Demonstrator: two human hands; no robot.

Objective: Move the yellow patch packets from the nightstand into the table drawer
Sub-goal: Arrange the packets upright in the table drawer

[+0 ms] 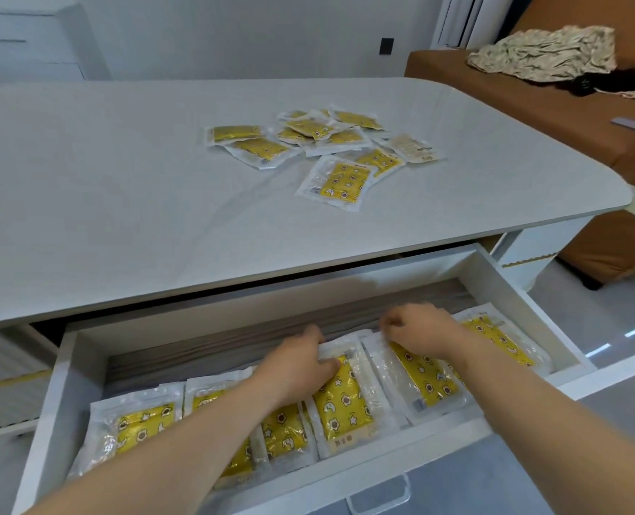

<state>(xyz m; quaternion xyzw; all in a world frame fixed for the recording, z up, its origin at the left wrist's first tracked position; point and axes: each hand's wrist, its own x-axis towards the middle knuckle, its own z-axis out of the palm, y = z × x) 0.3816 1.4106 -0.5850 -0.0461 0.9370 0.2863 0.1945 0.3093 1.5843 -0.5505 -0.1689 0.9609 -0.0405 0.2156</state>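
Yellow patch packets (141, 429) stand in a row in the open table drawer (234, 317); my left hand (301, 366) pinches the top edge of the middle packet (345, 407), my right hand (420, 330) curls over the next packet (423, 377). A loose pile (319, 143) lies on the tabletop (123, 180) beyond.

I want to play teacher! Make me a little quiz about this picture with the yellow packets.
1. True or false: the drawer is shut.
2. What are the left hand and right hand doing? A holding a cup, B holding packets in the drawer, C clapping.
3. Fill in: a loose pile of packets waits on the white ____.
Key: 1 false; 2 B; 3 table top.
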